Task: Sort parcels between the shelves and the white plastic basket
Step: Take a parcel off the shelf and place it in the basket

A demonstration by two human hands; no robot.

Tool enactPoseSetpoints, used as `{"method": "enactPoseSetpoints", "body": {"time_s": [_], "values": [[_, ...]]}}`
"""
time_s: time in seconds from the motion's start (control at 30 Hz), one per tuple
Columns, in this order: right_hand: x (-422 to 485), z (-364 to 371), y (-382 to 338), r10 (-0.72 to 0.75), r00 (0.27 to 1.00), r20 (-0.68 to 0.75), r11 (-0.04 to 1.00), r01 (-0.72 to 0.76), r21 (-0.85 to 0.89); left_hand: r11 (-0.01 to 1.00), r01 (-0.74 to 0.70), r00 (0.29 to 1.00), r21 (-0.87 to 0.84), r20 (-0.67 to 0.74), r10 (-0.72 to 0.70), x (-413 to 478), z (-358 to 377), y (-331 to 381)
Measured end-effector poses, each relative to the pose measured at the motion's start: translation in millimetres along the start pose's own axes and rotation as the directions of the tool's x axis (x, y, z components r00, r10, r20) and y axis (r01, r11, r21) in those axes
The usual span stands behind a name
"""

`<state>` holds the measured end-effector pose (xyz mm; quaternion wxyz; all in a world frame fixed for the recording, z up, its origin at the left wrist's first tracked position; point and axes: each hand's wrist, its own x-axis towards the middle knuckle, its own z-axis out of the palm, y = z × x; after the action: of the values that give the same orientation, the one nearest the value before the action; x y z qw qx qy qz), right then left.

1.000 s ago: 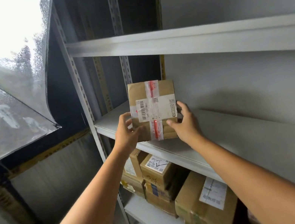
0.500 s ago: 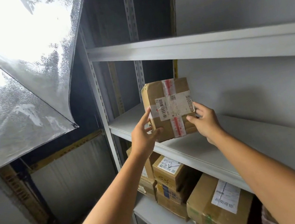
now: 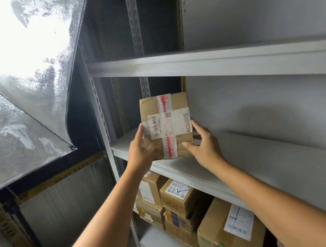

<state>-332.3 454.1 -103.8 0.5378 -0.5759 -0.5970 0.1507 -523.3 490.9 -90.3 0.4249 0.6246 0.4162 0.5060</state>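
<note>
Clamping parcel (image 3: 167,126), left hand (image 3: 141,151) grip, right hand (image 3: 205,145) grip, fingers partly hidden behind

Brown cardboard parcel (image 3: 167,127), red-striped tape and white barcode label facing me, upright at the middle shelf's (image 3: 251,158) front left corner, gripped between my left hand (image 3: 141,153) and right hand (image 3: 205,148)
</note>
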Motion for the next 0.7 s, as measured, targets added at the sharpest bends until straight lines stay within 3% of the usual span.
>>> {"method": "enactPoseSetpoints", "body": {"time_s": [0.13, 0.33, 0.43, 0.6, 0.7], "values": [[-11.3, 1.0, -1.4, -0.122, 0.990, -0.074, 0.982, 0.110, -0.151, 0.994, 0.111, 0.992, -0.021, 0.062, -0.109, 10.8, -1.5, -5.8], [-14.4, -3.2, 3.3, -0.176, 0.978, -0.112, 0.958, 0.144, -0.247, 0.997, 0.075, 0.986, -0.037, 0.149, -0.068, 15.4, 6.4, -6.6], [-10.3, -9.2, 7.2, -0.109, 0.989, -0.096, 0.969, 0.084, -0.234, 0.999, 0.041, 0.989, -0.020, 0.140, -0.038, 16.3, 11.8, -7.3], [10.4, -21.8, 11.4, 0.137, 0.986, -0.095, 0.990, -0.133, 0.044, 0.995, 0.094, 0.991, -0.025, 0.097, -0.092, 27.2, 23.7, -8.4], [23.9, -16.5, 19.0, 0.217, 0.971, -0.099, 0.974, -0.208, 0.087, 0.990, 0.142, 0.985, -0.024, 0.107, -0.139, 38.8, 29.0, -13.5]]}}
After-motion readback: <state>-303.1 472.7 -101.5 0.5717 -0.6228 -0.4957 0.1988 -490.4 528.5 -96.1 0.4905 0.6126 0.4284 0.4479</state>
